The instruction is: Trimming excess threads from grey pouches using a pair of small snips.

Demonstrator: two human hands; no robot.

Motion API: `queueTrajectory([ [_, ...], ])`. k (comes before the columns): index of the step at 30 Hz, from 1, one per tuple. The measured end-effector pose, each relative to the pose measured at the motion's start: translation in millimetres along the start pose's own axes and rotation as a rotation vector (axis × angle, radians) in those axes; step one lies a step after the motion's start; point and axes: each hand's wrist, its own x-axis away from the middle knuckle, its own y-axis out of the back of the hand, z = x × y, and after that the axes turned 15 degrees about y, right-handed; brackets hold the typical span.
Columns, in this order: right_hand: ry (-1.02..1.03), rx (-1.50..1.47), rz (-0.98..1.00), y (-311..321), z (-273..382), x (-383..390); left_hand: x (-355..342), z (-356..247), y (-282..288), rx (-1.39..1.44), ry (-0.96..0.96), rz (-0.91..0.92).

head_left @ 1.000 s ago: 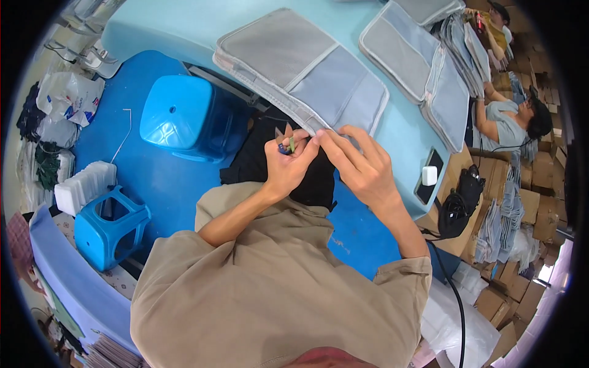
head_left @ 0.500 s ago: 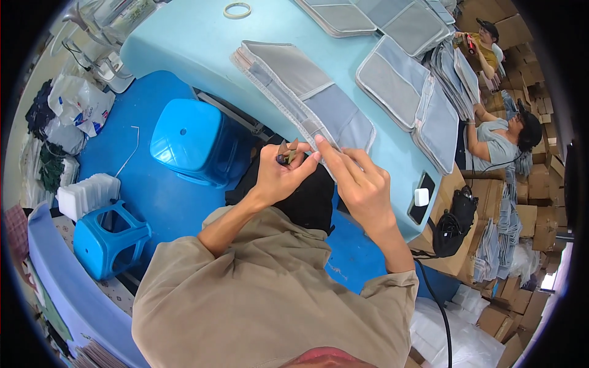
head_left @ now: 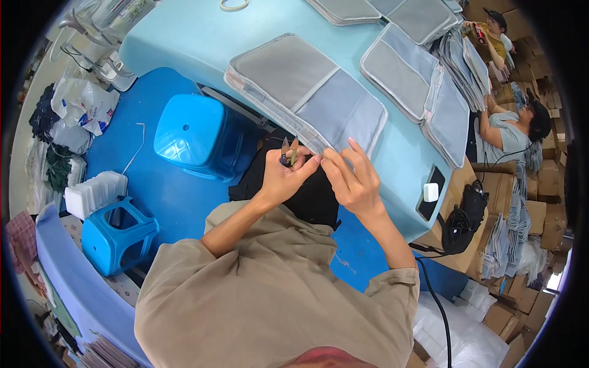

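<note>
A grey zippered fabric pouch (head_left: 288, 67) with a mesh panel and a plain panel lies tilted at the near edge of the table. My left hand (head_left: 282, 179) is closed around small thread snips (head_left: 287, 153), whose two pointed blades stick up apart. Its thumb reaches to the pouch's near corner. There, the thumb and forefinger of my right hand (head_left: 356, 187) pinch the pouch's edge, while the other fingers are raised and loosely bent. Whether a thread is between the fingertips is too small to tell.
More grey pouches (head_left: 402, 73) lie on the light blue table (head_left: 178, 37), beside a phone with a white case (head_left: 431, 192). Blue stools (head_left: 190, 126) stand at left. Two people work at far right near cardboard boxes (head_left: 546, 221). A black cable (head_left: 438, 300) hangs at my right.
The pouch has turned from standing on edge to lying flatter, its panels now facing up. My right hand's fingers have drawn back from along its edge to a pinch near my left thumb.
</note>
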Motion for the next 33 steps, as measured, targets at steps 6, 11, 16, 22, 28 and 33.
queueTrajectory([
  [6, -0.078, -0.119, 0.056, -34.5, 6.6, 37.4, -18.2, 48.2, 2.0, -0.018, 0.037, 0.012],
  [11, -0.062, -0.133, 0.044, -47.0, 3.1, 52.1, -14.4, 73.4, 12.4, 0.045, 0.167, 0.052],
  [16, -0.099, -0.163, 0.037, -48.2, 1.0, 52.9, 4.7, 51.1, 37.1, -0.300, 0.168, 0.036],
  [22, -0.156, -0.233, -0.036, -49.3, -2.7, 51.3, 8.6, 42.4, 36.9, -0.512, -0.168, -0.084],
  [28, -0.204, -0.290, -0.023, -46.8, -2.1, 45.6, 3.5, 40.0, 38.3, -0.594, -0.353, -0.083],
  [33, -0.213, -0.305, -0.015, -44.9, -2.9, 44.6, 1.6, 33.1, 37.8, -0.638, -0.422, -0.052],
])
